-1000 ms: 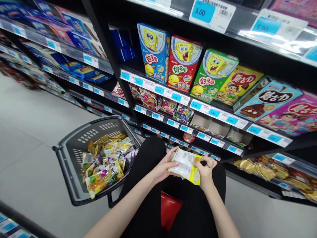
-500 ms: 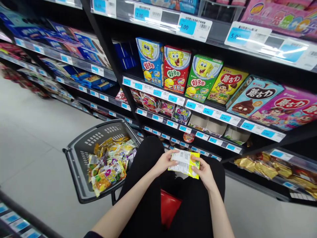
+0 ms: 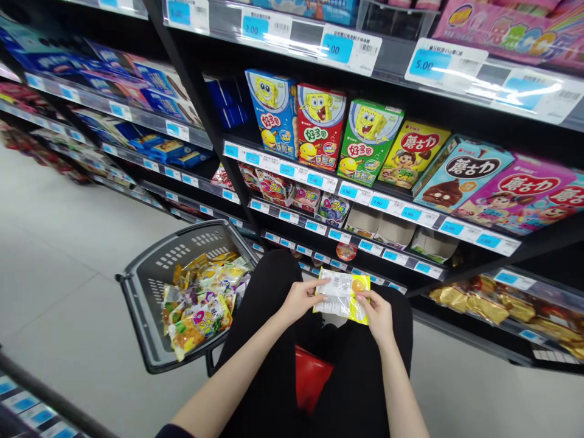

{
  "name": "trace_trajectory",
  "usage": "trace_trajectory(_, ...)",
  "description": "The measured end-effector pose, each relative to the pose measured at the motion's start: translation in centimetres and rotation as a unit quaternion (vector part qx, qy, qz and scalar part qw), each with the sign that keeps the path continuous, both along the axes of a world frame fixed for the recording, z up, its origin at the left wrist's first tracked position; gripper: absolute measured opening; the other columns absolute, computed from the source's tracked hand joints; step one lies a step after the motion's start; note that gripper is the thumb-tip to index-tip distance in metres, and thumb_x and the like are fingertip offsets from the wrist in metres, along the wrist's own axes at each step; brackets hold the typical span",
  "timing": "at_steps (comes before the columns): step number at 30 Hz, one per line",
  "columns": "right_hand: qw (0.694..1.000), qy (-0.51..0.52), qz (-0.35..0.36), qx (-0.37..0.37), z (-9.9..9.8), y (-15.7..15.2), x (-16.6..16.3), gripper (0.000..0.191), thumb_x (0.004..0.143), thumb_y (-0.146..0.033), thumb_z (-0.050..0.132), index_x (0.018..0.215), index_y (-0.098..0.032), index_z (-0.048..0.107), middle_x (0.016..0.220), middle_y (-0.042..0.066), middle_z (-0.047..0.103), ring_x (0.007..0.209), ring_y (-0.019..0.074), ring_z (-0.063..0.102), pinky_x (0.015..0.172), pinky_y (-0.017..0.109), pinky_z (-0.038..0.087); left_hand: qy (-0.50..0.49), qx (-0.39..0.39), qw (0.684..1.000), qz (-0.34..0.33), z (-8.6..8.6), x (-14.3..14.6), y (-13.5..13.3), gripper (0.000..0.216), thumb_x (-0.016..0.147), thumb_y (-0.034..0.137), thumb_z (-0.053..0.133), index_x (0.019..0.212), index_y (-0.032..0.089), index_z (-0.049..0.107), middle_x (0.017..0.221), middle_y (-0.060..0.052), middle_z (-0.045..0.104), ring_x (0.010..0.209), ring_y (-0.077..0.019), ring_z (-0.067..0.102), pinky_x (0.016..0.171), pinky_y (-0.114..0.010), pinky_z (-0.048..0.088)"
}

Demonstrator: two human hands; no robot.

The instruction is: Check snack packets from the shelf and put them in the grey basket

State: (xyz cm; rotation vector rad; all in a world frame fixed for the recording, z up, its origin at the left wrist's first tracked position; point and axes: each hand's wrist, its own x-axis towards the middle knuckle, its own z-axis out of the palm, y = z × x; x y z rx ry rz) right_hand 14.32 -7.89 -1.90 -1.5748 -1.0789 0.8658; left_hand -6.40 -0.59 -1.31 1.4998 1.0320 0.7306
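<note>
Between my knees I hold a small candy bag (image 3: pixel 340 296), yellow and white, with its printed back and barcode facing up. My left hand (image 3: pixel 301 299) pinches its left edge between thumb and fingers. At the other end, my right hand (image 3: pixel 378 315) grips the yellow side near an orange picture. To the left, a grey shopping basket (image 3: pixel 137 304) contains a pile of similar colourful candy bags (image 3: pixel 205 304). Both hands are apart from the basket and the shelves.
Ahead, a shelf carries upright snack boxes (image 3: pixel 322 128) in several colours. Beneath them, a lower shelf has candy bags in cartons (image 3: pixel 274 187) and white open cartons (image 3: pixel 395 231). Gold-wrapped packs (image 3: pixel 474 302) lie at lower right. Something red (image 3: pixel 311 377) shows between my legs.
The candy bag has shifted slightly up and right in view. My right fingers have moved on its yellow end, so the orange picture now shows. The basket stays in place.
</note>
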Motion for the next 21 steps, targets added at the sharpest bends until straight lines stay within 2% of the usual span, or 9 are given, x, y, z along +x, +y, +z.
trace_trajectory(2,1.0,-0.006,0.002,-0.003,0.2,0.0,0.0,0.021,0.071,-0.038,0.062,0.07,-0.018,0.065,0.068,0.003,0.066,0.06,0.0171,0.057,0.056,0.027,0.043,-0.005,0.003,1.0,-0.007,-0.1,0.0,0.0,0.05,0.061,0.034,0.07,0.106,0.012,0.065,0.062,0.0,0.063,0.051,-0.0098,0.045,0.049,-0.02,0.038)
trace_trajectory(5,1.0,-0.018,0.008,-0.005,0.3,0.1,-0.1,0.022,0.073,-0.039,0.06,0.068,-0.018,0.062,0.065,0.001,0.063,0.058,0.0155,0.054,0.054,0.025,0.04,0.037,0.044,0.998,0.003,0.1,0.0,-0.1,0.04,0.066,0.033,0.067,0.101,0.015,0.068,0.058,0.0,0.064,0.046,-0.0089,0.043,0.048,-0.02,0.037)
trace_trajectory(10,0.999,-0.031,0.023,-0.017,0.2,0.2,-0.2,0.022,0.075,-0.04,0.056,0.07,-0.018,0.059,0.062,-0.001,0.059,0.053,0.0134,0.049,0.051,0.024,0.037,0.021,0.095,0.995,-0.001,0.7,-0.2,-0.4,0.025,0.071,0.035,0.064,0.091,0.023,0.072,0.085,-0.006,0.071,0.066,-0.0176,0.059,0.065,-0.026,0.044)
trace_trajectory(17,0.997,-0.065,0.038,0.012,0.7,0.2,-0.6,0.02,0.08,-0.038,0.051,0.072,-0.019,0.056,0.071,0.001,0.06,0.064,0.0161,0.053,0.055,0.024,0.038,-0.001,0.065,0.997,0.035,1.1,0.3,-0.6,0.019,0.072,0.036,0.062,0.084,0.026,0.073,0.089,-0.005,0.071,0.079,-0.0228,0.062,0.077,-0.031,0.045)
trace_trajectory(21,0.994,-0.106,0.026,0.014,0.8,0.2,-1.0,0.02,0.082,-0.036,0.048,0.073,-0.02,0.054,0.072,0.002,0.06,0.066,0.017,0.054,0.058,0.025,0.038,0.006,0.046,0.996,0.078,1.0,0.7,-0.7,0.02,0.072,0.037,0.061,0.077,0.022,0.074,0.083,-0.004,0.072,0.077,-0.0224,0.063,0.07,-0.028,0.045)
